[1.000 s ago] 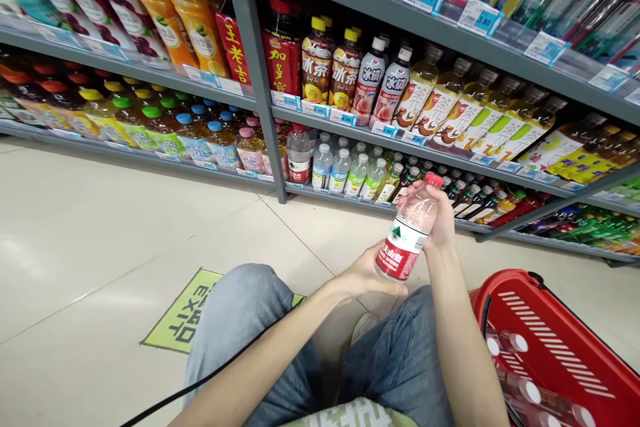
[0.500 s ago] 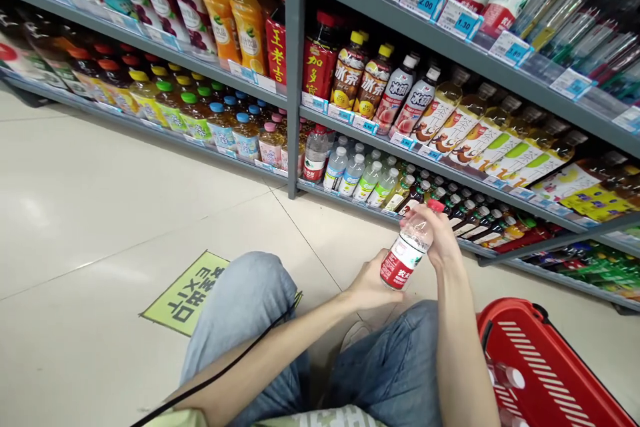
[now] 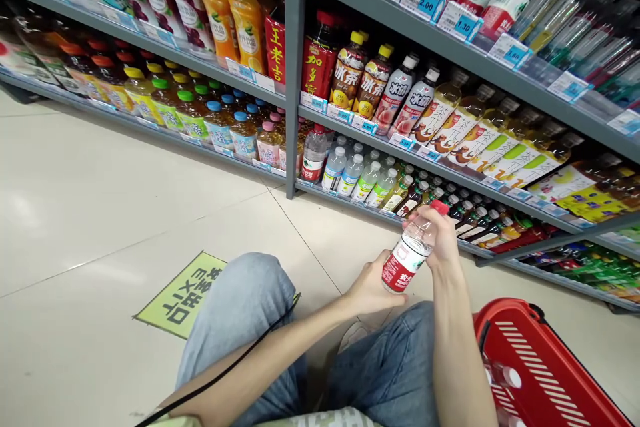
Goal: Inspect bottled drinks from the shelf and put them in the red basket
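Note:
A clear water bottle (image 3: 406, 260) with a red cap and a red-and-white label is held tilted in front of my knees, its cap toward the upper right. My left hand (image 3: 373, 288) is closed around its lower end, from the left and below. Around the upper part, just under the cap, my right hand (image 3: 440, 237) wraps its fingers; some of them are behind the bottle. The bottom shelf with rows of small bottles (image 3: 367, 180) lies beyond the hands.
At the lower right stands a red shopping basket (image 3: 543, 360) with white-capped bottles (image 3: 506, 375) inside. Grey shelving (image 3: 294, 80) full of drinks runs across the front. A green exit sticker (image 3: 180, 293) is on the pale floor, left of my knee.
The bottle has turned slightly in my hands, so its label faces a little differently. Both hands keep their grip, and the view has shifted very slightly.

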Motion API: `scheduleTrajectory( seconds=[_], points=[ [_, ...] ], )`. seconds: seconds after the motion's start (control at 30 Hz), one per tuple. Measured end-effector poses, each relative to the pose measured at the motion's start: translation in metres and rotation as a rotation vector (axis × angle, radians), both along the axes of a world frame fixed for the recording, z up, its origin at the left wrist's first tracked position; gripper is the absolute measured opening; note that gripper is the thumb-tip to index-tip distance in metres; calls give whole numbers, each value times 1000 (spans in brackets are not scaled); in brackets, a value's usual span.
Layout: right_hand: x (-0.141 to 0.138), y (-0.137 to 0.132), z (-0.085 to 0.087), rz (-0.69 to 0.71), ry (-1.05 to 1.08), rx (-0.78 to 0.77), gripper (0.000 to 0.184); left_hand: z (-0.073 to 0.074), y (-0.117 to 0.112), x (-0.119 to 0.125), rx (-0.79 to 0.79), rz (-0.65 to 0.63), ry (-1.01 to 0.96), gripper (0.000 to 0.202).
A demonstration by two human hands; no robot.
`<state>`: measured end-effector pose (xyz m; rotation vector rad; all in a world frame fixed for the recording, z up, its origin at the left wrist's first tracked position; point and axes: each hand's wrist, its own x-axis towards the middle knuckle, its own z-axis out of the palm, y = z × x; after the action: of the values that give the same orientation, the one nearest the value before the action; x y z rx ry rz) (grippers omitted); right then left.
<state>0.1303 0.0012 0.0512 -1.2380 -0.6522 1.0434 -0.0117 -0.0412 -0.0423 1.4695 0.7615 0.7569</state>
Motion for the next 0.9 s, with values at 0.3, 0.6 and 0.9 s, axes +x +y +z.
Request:
scheduleTrajectory(
  seconds=[0.3, 0.6, 0.9],
  points=[
    [3, 5, -3, -37, 0, -65, 20, -5, 5, 0, -73, -66, -40, 50],
    [2, 5, -3, -25, 13, -60, 22, -2, 5, 0, -102, -60, -27, 48],
    [7, 7, -8, -13, 33, -76, 24, 1, 4, -1, -101, -44, -8, 47]
  ],
)
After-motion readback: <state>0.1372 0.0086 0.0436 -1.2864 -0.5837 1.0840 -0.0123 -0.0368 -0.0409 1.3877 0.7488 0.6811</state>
